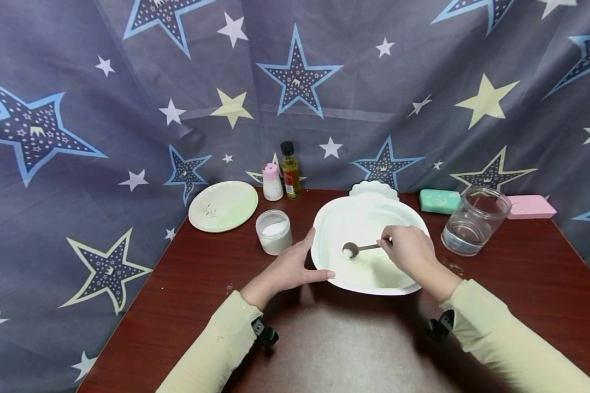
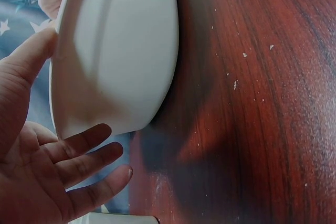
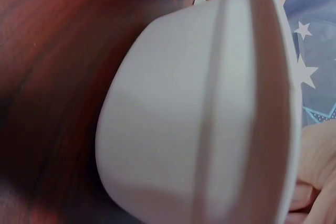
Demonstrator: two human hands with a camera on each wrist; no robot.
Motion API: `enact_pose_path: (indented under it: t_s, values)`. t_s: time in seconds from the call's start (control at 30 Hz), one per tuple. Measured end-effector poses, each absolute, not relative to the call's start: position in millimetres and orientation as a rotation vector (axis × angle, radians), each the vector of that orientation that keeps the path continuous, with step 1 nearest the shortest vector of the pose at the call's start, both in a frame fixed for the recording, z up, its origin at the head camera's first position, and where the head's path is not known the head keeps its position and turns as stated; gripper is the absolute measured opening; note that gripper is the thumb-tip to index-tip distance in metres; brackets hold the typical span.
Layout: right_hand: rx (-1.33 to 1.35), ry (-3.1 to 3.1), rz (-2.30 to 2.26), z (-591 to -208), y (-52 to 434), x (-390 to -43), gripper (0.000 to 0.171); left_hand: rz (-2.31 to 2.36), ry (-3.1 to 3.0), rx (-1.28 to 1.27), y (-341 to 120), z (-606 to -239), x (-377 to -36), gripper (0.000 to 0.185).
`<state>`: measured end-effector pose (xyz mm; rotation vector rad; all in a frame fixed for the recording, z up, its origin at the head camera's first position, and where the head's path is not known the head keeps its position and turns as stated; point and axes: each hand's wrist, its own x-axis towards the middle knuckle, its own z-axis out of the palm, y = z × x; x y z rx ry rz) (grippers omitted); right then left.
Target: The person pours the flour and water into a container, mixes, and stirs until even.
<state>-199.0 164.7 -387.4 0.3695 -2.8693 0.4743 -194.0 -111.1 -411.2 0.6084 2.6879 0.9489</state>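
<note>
A large white bowl is seen at the middle of a dark red wooden table, and it is steadied at its left rim by the left hand. That hand is open: the thumb is laid along the rim and the fingers are held straight against the outer wall, nothing being clasped. A small metal spoon is pinched by its handle in the right hand, whose fingers are curled round it above the right half of the bowl. The spoon's head is held low inside the bowl, left of centre, and a lump of white powder is carried in it. In the right wrist view only the bowl's outer wall and rim are shown; the spoon is hidden there.

The step in hand is judged to be the transfer of powder into the bowl, with the loaded spoon already over the bowl floor. For the next move, a turn of the wrist would be called for so that the powder is tipped out, while the bowl is kept from sliding.

Just left of the bowl a small open jar of white powder is set. Farther left a pale green plate is laid. A glass jar of water is placed near the bowl's right side.
</note>
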Motion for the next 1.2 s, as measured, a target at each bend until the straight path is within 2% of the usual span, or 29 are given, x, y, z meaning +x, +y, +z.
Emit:
enact_pose_path:
  t_s: [0.57,1.2]
  values:
    - [0.210,-2.919,0.373,-373.4,201.8,-198.4,0.007,0.985,2.670,0.610,-111.9,-413.9,-195.0,0.113]
    - [0.378,-2.986,0.255,-350.7,214.6,-183.3,0.009,0.967,2.672,0.598,-111.1,-412.3,-194.5,0.113]
